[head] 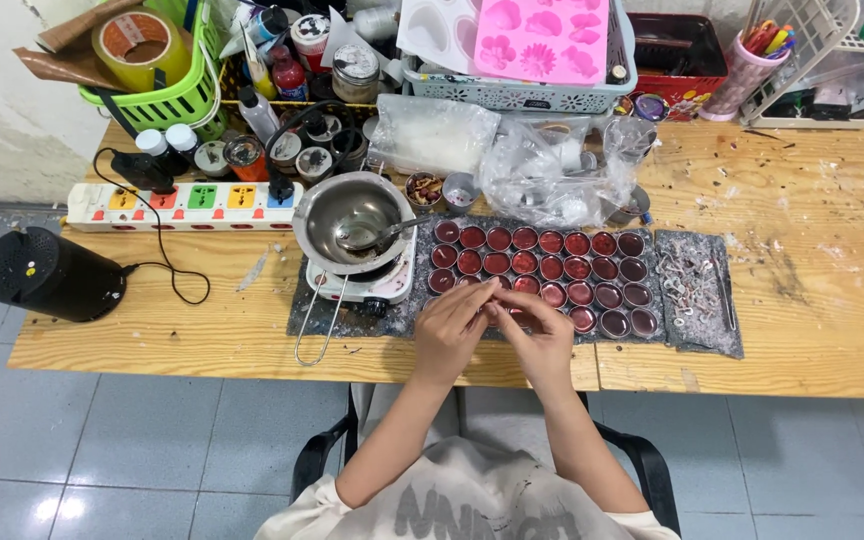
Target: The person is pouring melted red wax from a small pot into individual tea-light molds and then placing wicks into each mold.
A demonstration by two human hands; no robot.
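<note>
Several small round tins of dark red wax [550,268] stand in rows on a grey mat [652,345] near the front of the wooden table [812,330]. My left hand [452,325] and my right hand [540,330] meet over the front row, fingertips together around one small tin that they mostly hide. Left of the tins a steel bowl [352,215] with a spoon [377,238] in it rests on a small white hot plate [392,285].
A smaller grey mat [697,290] with wick scraps lies to the right. Behind are clear plastic bags [552,170], jars, a green basket [167,95], a pink mould [542,40] and a power strip [182,205]. A black cylinder [47,275] sits at the left edge.
</note>
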